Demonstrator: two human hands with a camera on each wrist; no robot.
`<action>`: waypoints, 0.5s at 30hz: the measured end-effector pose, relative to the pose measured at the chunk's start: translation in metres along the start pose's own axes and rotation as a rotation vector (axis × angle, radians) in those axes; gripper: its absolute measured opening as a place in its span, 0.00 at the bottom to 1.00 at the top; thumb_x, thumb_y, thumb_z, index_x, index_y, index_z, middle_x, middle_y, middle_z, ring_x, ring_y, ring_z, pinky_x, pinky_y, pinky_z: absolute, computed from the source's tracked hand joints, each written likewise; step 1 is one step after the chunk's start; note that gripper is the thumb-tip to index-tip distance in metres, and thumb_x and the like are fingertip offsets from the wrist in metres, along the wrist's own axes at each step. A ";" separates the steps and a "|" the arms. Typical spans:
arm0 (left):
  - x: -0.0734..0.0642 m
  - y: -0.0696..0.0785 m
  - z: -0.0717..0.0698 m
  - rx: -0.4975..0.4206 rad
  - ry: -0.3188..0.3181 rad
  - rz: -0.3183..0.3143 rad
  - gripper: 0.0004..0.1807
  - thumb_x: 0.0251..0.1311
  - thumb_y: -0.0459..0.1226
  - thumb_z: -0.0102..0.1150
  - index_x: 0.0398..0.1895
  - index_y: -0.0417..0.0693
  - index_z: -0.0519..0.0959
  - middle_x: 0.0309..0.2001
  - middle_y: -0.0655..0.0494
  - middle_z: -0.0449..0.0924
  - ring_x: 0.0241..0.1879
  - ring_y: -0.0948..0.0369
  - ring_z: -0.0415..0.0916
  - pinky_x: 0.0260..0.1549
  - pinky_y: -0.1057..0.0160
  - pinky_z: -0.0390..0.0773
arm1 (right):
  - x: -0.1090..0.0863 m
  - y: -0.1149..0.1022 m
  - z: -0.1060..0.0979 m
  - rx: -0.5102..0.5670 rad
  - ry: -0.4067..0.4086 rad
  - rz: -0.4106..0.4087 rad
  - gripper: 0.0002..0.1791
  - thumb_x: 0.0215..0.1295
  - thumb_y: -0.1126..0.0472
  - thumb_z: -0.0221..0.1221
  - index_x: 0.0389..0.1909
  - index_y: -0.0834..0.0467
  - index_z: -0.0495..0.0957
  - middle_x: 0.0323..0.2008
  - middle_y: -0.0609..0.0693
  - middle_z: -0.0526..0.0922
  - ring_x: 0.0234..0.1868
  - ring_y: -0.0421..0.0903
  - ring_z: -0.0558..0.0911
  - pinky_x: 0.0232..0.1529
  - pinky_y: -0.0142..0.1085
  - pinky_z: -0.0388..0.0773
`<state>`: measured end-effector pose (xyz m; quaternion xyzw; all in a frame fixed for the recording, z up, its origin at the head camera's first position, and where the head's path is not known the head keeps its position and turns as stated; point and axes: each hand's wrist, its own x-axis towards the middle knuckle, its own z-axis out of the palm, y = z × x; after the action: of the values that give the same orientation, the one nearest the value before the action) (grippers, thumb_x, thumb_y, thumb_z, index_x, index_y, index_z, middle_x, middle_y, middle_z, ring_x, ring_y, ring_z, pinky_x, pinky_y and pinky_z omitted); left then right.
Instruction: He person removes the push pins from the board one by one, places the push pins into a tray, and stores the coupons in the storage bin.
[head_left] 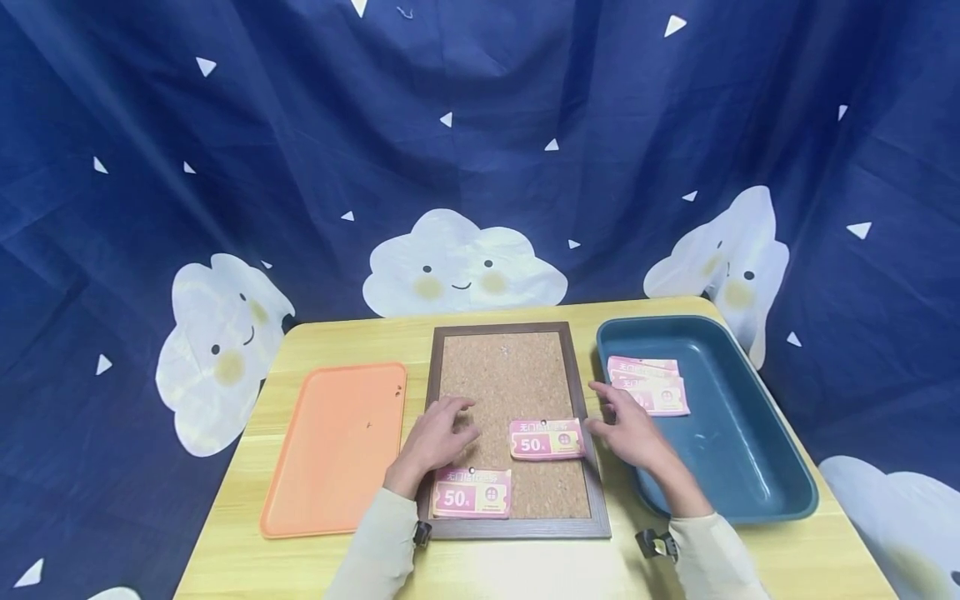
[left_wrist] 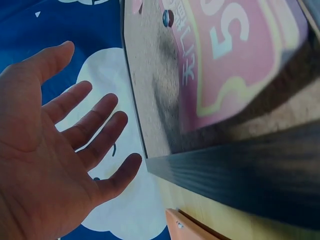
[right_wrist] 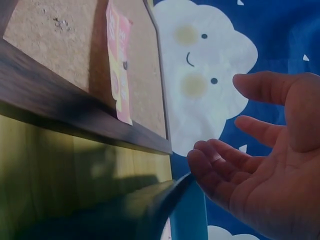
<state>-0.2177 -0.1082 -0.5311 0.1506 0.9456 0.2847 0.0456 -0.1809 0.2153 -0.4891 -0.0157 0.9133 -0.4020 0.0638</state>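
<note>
A brown-framed corkboard [head_left: 504,367] lies on the table with two pink-and-yellow coupons marked 50 on it. The lower-left coupon [head_left: 472,493] has a push pin [left_wrist: 168,18] at its top edge. Further up and to the right, the other coupon [head_left: 546,440] also has a dark pin at its top and reaches the frame's right side. My left hand [head_left: 438,437] hovers over the board's left side, fingers loosely spread and holding nothing. Between the board and the blue basin, my right hand [head_left: 628,429] is held with relaxed fingers, nothing in its grasp.
Several more pink coupons [head_left: 651,396] overlap inside the deep blue basin [head_left: 738,450] at the right. An orange tray [head_left: 337,467] on the left bears a few small dark pins [head_left: 398,390]. Behind the wooden table [head_left: 240,500] hangs a blue cloud-patterned curtain [head_left: 495,108].
</note>
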 end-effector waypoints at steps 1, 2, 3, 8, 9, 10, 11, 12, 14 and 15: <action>0.000 0.000 0.001 -0.001 0.000 0.006 0.27 0.58 0.49 0.62 0.61 0.54 0.74 0.57 0.54 0.77 0.54 0.56 0.74 0.53 0.50 0.73 | 0.000 0.000 0.001 0.003 0.000 -0.002 0.34 0.63 0.59 0.60 0.70 0.58 0.62 0.65 0.66 0.67 0.61 0.66 0.73 0.58 0.57 0.72; 0.001 0.001 0.001 0.000 0.000 0.012 0.27 0.58 0.49 0.62 0.61 0.54 0.74 0.56 0.54 0.77 0.54 0.56 0.75 0.53 0.51 0.73 | 0.000 0.000 0.002 0.006 0.003 -0.003 0.34 0.62 0.59 0.60 0.69 0.58 0.63 0.64 0.66 0.68 0.61 0.66 0.73 0.57 0.57 0.72; 0.001 0.001 0.002 0.000 0.002 0.020 0.27 0.58 0.49 0.62 0.61 0.53 0.74 0.56 0.54 0.78 0.54 0.56 0.75 0.53 0.51 0.74 | 0.000 0.000 0.004 0.008 0.006 -0.005 0.33 0.62 0.60 0.60 0.69 0.58 0.63 0.64 0.66 0.68 0.61 0.66 0.74 0.57 0.56 0.73; 0.002 0.004 0.006 -0.010 0.004 0.042 0.26 0.58 0.49 0.62 0.60 0.52 0.75 0.54 0.55 0.78 0.52 0.57 0.76 0.53 0.50 0.74 | -0.001 -0.002 0.010 0.007 0.027 -0.021 0.31 0.62 0.61 0.61 0.67 0.59 0.66 0.62 0.66 0.69 0.59 0.66 0.75 0.56 0.56 0.74; 0.002 0.005 0.006 -0.008 0.002 0.044 0.26 0.58 0.49 0.62 0.60 0.52 0.75 0.54 0.55 0.78 0.53 0.57 0.75 0.53 0.50 0.73 | -0.001 -0.002 0.012 0.007 0.031 -0.021 0.31 0.62 0.61 0.61 0.66 0.59 0.66 0.63 0.66 0.69 0.59 0.66 0.76 0.56 0.56 0.74; 0.002 0.006 0.007 -0.004 -0.002 0.044 0.26 0.59 0.49 0.61 0.60 0.53 0.75 0.54 0.55 0.78 0.53 0.57 0.75 0.53 0.49 0.73 | 0.000 -0.003 0.013 0.009 0.034 -0.020 0.31 0.62 0.61 0.61 0.66 0.59 0.66 0.63 0.66 0.69 0.59 0.66 0.76 0.56 0.56 0.74; 0.002 0.008 0.008 -0.001 -0.005 0.046 0.26 0.59 0.49 0.61 0.60 0.53 0.75 0.54 0.55 0.78 0.54 0.57 0.74 0.53 0.48 0.72 | 0.000 -0.003 0.015 0.013 0.034 -0.018 0.31 0.62 0.61 0.61 0.66 0.59 0.66 0.63 0.65 0.69 0.59 0.65 0.76 0.56 0.55 0.74; 0.002 0.009 0.009 0.002 -0.009 0.047 0.26 0.59 0.49 0.61 0.60 0.53 0.75 0.55 0.56 0.78 0.54 0.57 0.74 0.53 0.48 0.72 | 0.000 -0.004 0.017 0.017 0.035 -0.014 0.31 0.62 0.61 0.61 0.66 0.59 0.67 0.63 0.65 0.69 0.59 0.65 0.76 0.56 0.55 0.75; 0.002 0.012 0.010 0.008 -0.016 0.053 0.25 0.59 0.49 0.61 0.60 0.53 0.75 0.55 0.56 0.79 0.55 0.56 0.73 0.54 0.48 0.71 | 0.000 -0.005 0.021 0.021 0.035 -0.008 0.30 0.62 0.61 0.61 0.66 0.59 0.67 0.63 0.65 0.69 0.58 0.65 0.76 0.55 0.54 0.76; 0.003 0.013 0.011 0.010 -0.019 0.058 0.25 0.59 0.49 0.61 0.59 0.53 0.76 0.54 0.56 0.79 0.56 0.56 0.73 0.54 0.48 0.71 | 0.000 -0.006 0.023 0.025 0.035 -0.004 0.30 0.62 0.61 0.61 0.66 0.59 0.67 0.63 0.65 0.69 0.58 0.65 0.76 0.54 0.54 0.76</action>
<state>-0.2151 -0.0914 -0.5329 0.1810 0.9417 0.2800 0.0455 -0.1781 0.1945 -0.5001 -0.0095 0.9092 -0.4135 0.0471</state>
